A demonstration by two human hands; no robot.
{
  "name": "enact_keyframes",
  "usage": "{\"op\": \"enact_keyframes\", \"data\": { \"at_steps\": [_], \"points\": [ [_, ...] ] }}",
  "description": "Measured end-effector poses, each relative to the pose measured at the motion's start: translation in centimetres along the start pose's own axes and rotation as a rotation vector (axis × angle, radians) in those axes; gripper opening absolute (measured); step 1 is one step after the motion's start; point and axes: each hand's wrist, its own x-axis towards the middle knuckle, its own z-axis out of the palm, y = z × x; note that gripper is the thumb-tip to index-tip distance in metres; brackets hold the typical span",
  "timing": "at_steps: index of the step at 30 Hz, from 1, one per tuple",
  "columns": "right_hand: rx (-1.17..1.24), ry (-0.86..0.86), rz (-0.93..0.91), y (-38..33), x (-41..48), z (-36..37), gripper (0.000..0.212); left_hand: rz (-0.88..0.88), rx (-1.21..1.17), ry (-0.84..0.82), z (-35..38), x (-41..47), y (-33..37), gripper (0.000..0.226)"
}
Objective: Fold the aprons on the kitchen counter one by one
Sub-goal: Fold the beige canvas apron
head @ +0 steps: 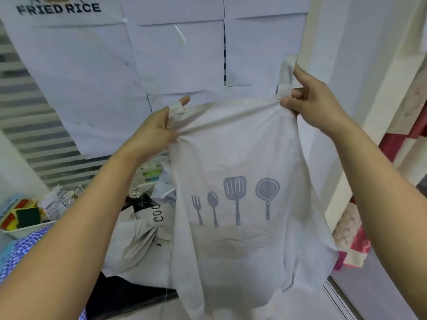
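Note:
A pale beige apron (242, 158) hangs in the air in front of me, printed with a grey fork, spoon, spatula and pan. My left hand (150, 132) grips its top left corner by the strap. At the top right corner my right hand (316, 102) pinches the hem, and the neck strap (286, 75) stands up beside its fingers. Below on the counter lies a second beige apron (143, 236), crumpled, with black letters "COO" showing. The hanging apron hides most of the counter behind it.
A blue checked cloth (25, 245) lies at the left. A white tray (25, 229) holds sponges. Dark fabric (129, 296) lies under the crumpled apron. Papers cover the wall (175, 54) behind. A red-and-white patterned cloth (355, 241) hangs at the right.

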Motion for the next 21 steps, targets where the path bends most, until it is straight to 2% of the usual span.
{"op": "enact_keyframes", "data": {
  "at_steps": [4,9,11,15,19,21],
  "points": [
    [0.03,-0.042,-0.062,1.4,7.0,0.7,0.058,-0.035,0.02,0.08,-1.8,5.7,-1.2,0.074],
    [-0.115,-0.082,0.05,8.0,13.7,3.2,0.027,-0.316,0.063,0.004,-1.6,12.3,-6.7,0.042],
    [-0.173,-0.066,0.088,12.0,15.9,4.8,0.027,-0.39,0.055,-0.033,-0.8,14.8,-9.9,0.045],
    [-0.26,-0.051,0.162,19.3,18.8,8.1,0.014,-0.414,0.037,-0.015,1.5,18.7,-15.7,0.073],
    [-0.317,-0.094,0.27,24.7,21.2,10.8,0.019,-0.473,0.15,0.061,3.6,21.8,-21.0,0.069],
    [-0.35,-0.114,0.323,27.0,21.8,12.3,0.011,-0.546,0.186,0.113,4.6,22.4,-23.9,0.055]
  ]
}}
